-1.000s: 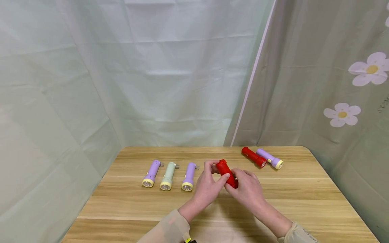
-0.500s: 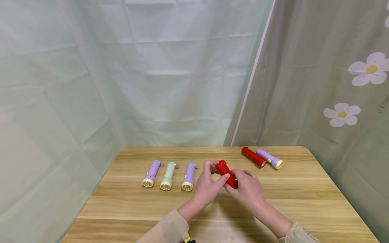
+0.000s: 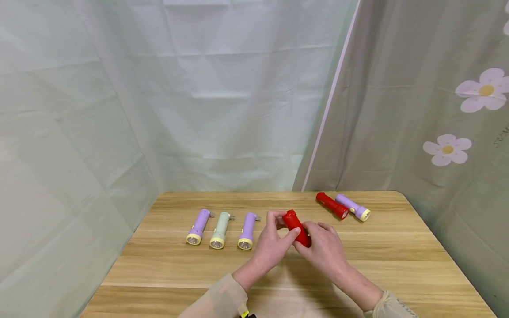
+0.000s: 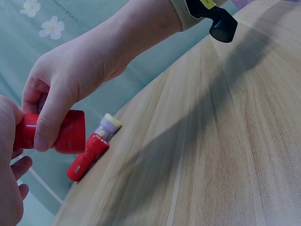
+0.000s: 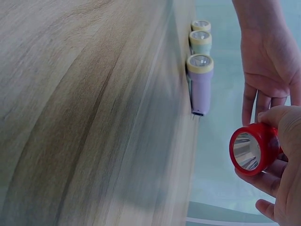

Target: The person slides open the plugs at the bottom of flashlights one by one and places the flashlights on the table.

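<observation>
Both hands hold a red flashlight (image 3: 296, 227) above the middle of the table. My left hand (image 3: 272, 243) has its thumb on the body and curled fingers at the tail end. My right hand (image 3: 326, 249) grips the lamp end, thumb on the near side and fingers round the far side. In the right wrist view the lens of the red flashlight (image 5: 248, 150) faces the camera. Left of the hands, a purple flashlight (image 3: 248, 229), a pale green flashlight (image 3: 220, 229) and another purple flashlight (image 3: 199, 226) lie in a row, prongs folded out from their tails.
At the back right of the wooden table (image 3: 377, 265), a second red flashlight (image 3: 331, 205) lies against a purple flashlight (image 3: 353, 206), without prongs showing. Pale curtains (image 3: 238, 110) hang behind and beside the table.
</observation>
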Motion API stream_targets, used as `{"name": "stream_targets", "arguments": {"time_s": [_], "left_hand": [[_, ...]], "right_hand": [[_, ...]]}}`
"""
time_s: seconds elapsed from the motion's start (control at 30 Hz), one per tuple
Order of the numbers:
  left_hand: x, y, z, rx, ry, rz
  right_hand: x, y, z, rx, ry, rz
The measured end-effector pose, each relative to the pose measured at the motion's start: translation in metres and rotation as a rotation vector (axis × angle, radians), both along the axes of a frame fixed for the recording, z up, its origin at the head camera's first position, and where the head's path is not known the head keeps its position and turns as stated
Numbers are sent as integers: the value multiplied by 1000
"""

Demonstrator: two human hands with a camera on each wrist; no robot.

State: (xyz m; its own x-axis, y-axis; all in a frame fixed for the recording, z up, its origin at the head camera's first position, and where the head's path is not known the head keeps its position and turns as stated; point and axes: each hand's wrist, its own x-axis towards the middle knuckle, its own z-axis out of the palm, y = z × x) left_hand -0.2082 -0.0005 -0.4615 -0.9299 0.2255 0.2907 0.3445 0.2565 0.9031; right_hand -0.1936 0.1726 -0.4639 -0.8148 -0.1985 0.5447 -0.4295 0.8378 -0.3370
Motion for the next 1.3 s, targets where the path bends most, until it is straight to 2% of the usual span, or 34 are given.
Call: {"name": "stream_targets", "arguments": {"time_s": [0.3,0.9,1.3], "left_hand": [[1,-1,1,7,-34,0],[2,-2,-2,28,-18,3],[3,-2,-2,12,-27,5]], "right_hand": [[0,-1,1,3,-6,3],[1,-1,0,11,42,14],[1,-1,-1,19,25,13]]}}
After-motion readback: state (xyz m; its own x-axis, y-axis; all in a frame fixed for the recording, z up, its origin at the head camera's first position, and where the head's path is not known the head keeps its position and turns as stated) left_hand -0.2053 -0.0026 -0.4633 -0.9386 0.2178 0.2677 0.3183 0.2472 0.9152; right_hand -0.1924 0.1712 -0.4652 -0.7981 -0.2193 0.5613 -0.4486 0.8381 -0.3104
